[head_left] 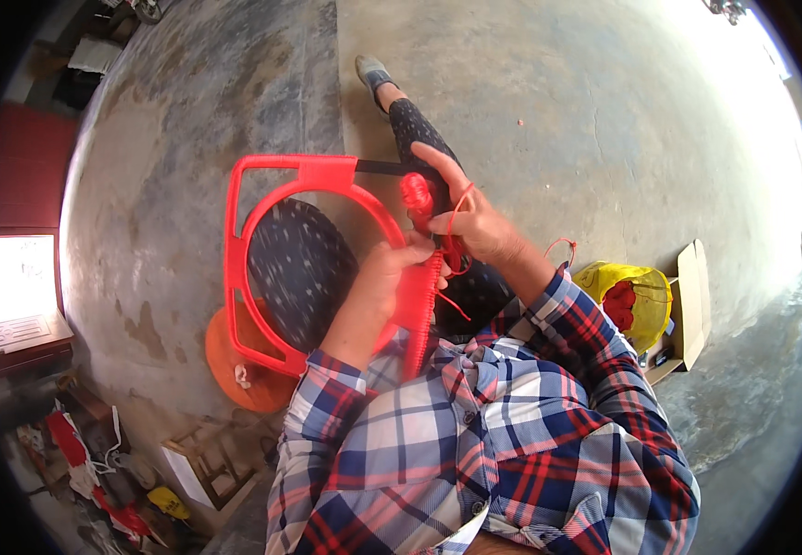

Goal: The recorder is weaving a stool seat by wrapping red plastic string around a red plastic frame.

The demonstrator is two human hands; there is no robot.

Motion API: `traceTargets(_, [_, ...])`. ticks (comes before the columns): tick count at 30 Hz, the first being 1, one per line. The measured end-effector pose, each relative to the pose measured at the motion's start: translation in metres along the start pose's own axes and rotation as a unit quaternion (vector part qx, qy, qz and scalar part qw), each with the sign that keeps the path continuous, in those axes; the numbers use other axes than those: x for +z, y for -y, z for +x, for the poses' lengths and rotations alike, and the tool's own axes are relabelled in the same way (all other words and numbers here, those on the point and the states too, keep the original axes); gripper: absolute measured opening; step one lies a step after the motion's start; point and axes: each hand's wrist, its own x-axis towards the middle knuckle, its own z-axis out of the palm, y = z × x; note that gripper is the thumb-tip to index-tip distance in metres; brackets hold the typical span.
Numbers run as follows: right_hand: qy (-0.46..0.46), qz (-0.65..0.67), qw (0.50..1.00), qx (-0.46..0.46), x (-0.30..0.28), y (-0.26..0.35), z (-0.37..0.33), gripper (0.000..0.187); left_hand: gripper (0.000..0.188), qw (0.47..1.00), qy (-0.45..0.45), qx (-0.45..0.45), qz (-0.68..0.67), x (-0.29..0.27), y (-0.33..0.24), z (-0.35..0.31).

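A red frame [236,217] lies over my lap, squarish outside with a round ring inside. Red cord is wound in tight turns along its right side, and a bare black bar [381,167] shows at the top. My left hand [397,274] grips that wound right side, thumb on top. My right hand [475,222] is just beyond it, thumb against a wound bundle of red cord [417,196] and forefinger stretched out. A strand of cord loops over this hand; its lower fingers are partly hidden.
An orange round seat or disc [234,356] is left of my lap. At right stand a yellow bag [646,291] with red material inside and an open cardboard box [692,310]. A wooden frame [211,467] and mixed items lie at lower left. My leg stretches across the concrete floor.
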Motion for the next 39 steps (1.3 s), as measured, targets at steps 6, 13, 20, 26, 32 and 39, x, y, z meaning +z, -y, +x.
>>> traceTargets(6, [-0.160,-0.317,0.930,-0.097,0.005,0.000,-0.002,0.037,0.013,1.000,-0.016,-0.009,0.007,-0.003,0.001,0.001])
traceTargets(13, [-0.136,-0.398,0.904,0.073,-0.029,0.033,-0.063,0.031,0.010,0.999,-0.028,0.018,-0.006,-0.012,-0.001,0.003])
traceTargets(20, [-0.244,0.220,0.936,-0.123,-0.087,0.031,-0.122,0.017,0.015,0.998,-0.059,0.028,0.008,-0.014,-0.013,-0.005])
traceTargets(26, [-0.231,0.181,0.949,0.117,-0.113,0.009,-0.196,0.027,0.015,0.997,-0.060,0.042,-0.034,-0.012,-0.023,-0.007])
traceTargets(32, [-0.406,0.220,0.855,0.236,-0.109,-0.028,-0.181,0.018,0.016,0.998,-0.037,0.034,-0.048,-0.026,-0.015,-0.003])
traceTargets(39, [-0.131,0.202,0.966,0.098,-0.066,0.020,-0.079,0.053,0.036,0.993,-0.049,0.096,-0.043,-0.025,-0.003,-0.001])
